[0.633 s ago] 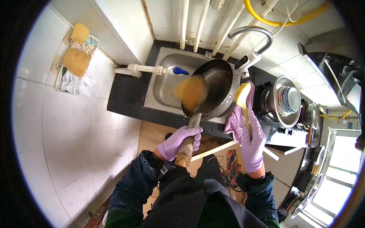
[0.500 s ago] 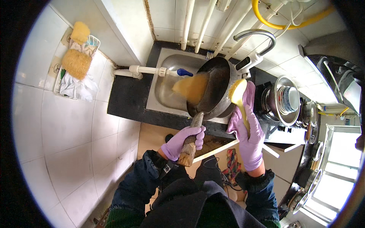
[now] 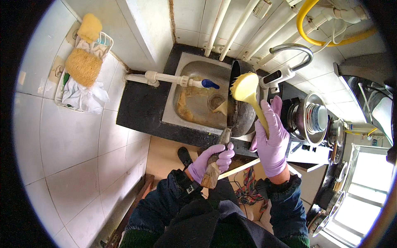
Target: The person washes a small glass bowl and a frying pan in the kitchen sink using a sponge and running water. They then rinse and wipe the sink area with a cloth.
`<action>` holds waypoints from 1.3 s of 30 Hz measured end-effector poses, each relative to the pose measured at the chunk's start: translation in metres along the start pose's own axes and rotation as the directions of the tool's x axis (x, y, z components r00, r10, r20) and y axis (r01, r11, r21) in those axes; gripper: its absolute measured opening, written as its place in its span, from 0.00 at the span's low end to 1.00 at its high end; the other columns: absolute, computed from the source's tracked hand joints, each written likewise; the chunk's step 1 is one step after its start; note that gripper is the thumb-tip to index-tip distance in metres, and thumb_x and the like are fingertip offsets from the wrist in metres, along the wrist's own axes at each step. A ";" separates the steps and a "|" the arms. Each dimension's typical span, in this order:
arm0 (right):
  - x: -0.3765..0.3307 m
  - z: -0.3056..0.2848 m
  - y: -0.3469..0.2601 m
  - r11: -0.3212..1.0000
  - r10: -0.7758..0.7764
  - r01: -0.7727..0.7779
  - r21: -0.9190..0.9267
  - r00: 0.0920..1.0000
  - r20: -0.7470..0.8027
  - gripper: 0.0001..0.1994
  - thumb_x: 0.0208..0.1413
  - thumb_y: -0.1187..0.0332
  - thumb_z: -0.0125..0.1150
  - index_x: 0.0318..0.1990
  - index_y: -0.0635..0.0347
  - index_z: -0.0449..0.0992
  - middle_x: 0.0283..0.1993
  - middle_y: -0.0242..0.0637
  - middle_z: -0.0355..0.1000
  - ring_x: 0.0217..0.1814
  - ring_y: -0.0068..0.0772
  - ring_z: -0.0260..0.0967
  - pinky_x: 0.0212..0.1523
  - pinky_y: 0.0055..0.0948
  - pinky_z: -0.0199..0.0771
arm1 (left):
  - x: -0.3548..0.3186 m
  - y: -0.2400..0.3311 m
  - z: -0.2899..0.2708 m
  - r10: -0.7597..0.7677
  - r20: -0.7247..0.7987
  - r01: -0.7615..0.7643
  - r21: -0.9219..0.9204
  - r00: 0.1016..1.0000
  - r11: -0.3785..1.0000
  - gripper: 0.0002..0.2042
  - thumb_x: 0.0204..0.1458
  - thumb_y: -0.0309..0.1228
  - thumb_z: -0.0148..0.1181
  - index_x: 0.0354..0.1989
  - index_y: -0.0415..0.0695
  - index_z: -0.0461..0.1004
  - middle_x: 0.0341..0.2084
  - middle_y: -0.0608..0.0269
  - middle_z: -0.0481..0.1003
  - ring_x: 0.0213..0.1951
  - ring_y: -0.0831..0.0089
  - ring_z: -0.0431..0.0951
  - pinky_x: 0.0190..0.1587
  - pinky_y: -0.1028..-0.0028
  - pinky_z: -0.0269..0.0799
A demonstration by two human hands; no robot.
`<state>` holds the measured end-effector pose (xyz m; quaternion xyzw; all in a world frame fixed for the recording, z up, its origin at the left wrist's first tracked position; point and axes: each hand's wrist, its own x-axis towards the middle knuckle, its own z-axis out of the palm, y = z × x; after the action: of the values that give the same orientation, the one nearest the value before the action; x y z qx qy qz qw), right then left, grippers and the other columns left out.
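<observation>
Both of my hands wear pale purple gloves. My left hand [image 3: 213, 162] is wrapped round the worn wooden handle of a dark wok [image 3: 247, 115]. The wok is tipped steeply on its side over the right part of the steel sink [image 3: 188, 68], its mouth facing left. A little brownish water [image 3: 222, 108] trails from its rim near the drain. In my right hand [image 3: 273, 142] is a yellow dish brush [image 3: 248, 91]. Its handle lies along the palm, and its bristled head is raised in front of the wok, hiding part of it.
Right of the sink stand a chrome faucet [image 3: 285, 73] and a steel basin [image 3: 306, 124] with stacked bowls. A white pipe with a blue-handled valve [image 3: 210, 84] juts over the sink from the left. A wall rack [image 3: 82, 108] holds sponges and cloths.
The wok has tipped further onto its side, and the broad stream of brownish water has dwindled to a trickle. The brush has moved slightly left, in front of the wok.
</observation>
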<state>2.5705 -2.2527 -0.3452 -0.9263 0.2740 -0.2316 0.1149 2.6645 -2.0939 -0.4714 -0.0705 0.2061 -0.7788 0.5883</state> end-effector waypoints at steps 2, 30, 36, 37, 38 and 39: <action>0.007 0.003 0.007 0.999 -0.046 0.046 0.005 0.999 0.014 0.22 0.58 0.82 0.56 0.61 0.62 0.70 0.53 0.55 0.74 0.42 0.50 0.79 0.66 0.42 0.65 | 0.003 -0.003 -0.002 -0.015 0.043 0.016 -0.015 0.999 1.000 0.08 0.64 0.31 0.51 0.47 0.43 0.66 0.25 0.72 0.60 0.23 0.82 0.60 0.27 0.80 0.58; 0.108 0.166 0.058 0.979 -0.130 0.198 -0.047 0.786 0.605 0.14 0.54 0.63 0.65 0.48 0.51 0.77 0.41 0.40 0.77 0.44 0.50 0.76 0.44 0.46 0.76 | -0.005 0.014 -0.046 0.511 -0.372 0.202 0.912 0.775 0.358 0.20 0.57 0.26 0.61 0.55 0.35 0.62 0.28 0.62 0.72 0.24 0.75 0.77 0.27 0.74 0.75; 0.110 0.182 0.078 0.966 -0.235 0.256 0.042 0.792 0.564 0.12 0.57 0.63 0.61 0.48 0.49 0.78 0.40 0.38 0.78 0.43 0.48 0.77 0.43 0.43 0.76 | -0.014 0.017 -0.052 0.585 -0.395 0.287 0.918 0.708 0.273 0.23 0.56 0.27 0.63 0.57 0.33 0.62 0.30 0.61 0.73 0.24 0.76 0.76 0.26 0.74 0.75; 0.111 0.185 0.081 0.956 -0.262 0.291 0.034 0.794 0.549 0.12 0.57 0.63 0.60 0.48 0.49 0.78 0.40 0.38 0.78 0.43 0.47 0.77 0.43 0.43 0.76 | -0.016 0.018 -0.052 0.588 -0.396 0.290 0.918 0.705 0.271 0.23 0.56 0.27 0.63 0.57 0.33 0.62 0.30 0.61 0.74 0.24 0.76 0.76 0.26 0.74 0.75; 0.111 0.188 0.083 0.944 -0.295 0.331 0.023 0.807 0.511 0.12 0.58 0.64 0.59 0.49 0.49 0.78 0.41 0.37 0.78 0.44 0.46 0.77 0.43 0.42 0.77 | -0.018 0.018 -0.052 0.592 -0.401 0.293 0.916 0.699 0.274 0.24 0.55 0.27 0.63 0.57 0.34 0.62 0.30 0.61 0.74 0.24 0.76 0.76 0.26 0.74 0.75; 0.112 0.190 0.086 0.936 -0.323 0.350 0.042 0.803 0.501 0.12 0.58 0.64 0.59 0.49 0.50 0.78 0.41 0.36 0.78 0.44 0.46 0.77 0.43 0.41 0.77 | -0.019 0.019 -0.051 0.598 -0.405 0.290 0.914 0.692 0.284 0.24 0.55 0.27 0.63 0.58 0.34 0.62 0.30 0.61 0.74 0.23 0.76 0.76 0.25 0.74 0.74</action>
<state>2.7081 -2.3695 -0.4981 -0.9907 0.0724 0.0069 0.1147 2.6687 -2.0679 -0.5231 0.6123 -0.0831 -0.6344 0.4645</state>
